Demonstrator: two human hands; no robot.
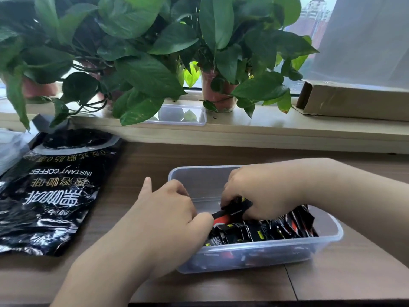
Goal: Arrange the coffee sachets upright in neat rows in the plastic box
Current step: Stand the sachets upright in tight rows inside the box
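Note:
A clear plastic box (329,237) sits on the wooden table in front of me. Several black coffee sachets (265,231) with red and yellow print fill its near and right part, leaning against one another. Both hands reach into the box. My left hand (170,209) pinches the near end of one black and red sachet (234,210). My right hand (254,187) grips the far end of that same sachet, fingers curled over it. The far left part of the box holds no sachets.
A large black instant coffee bag (51,193) lies flat on the table to the left. Potted plants (141,63) line the window ledge behind. A small clear container (183,116) and a cardboard box (354,100) also sit on the ledge.

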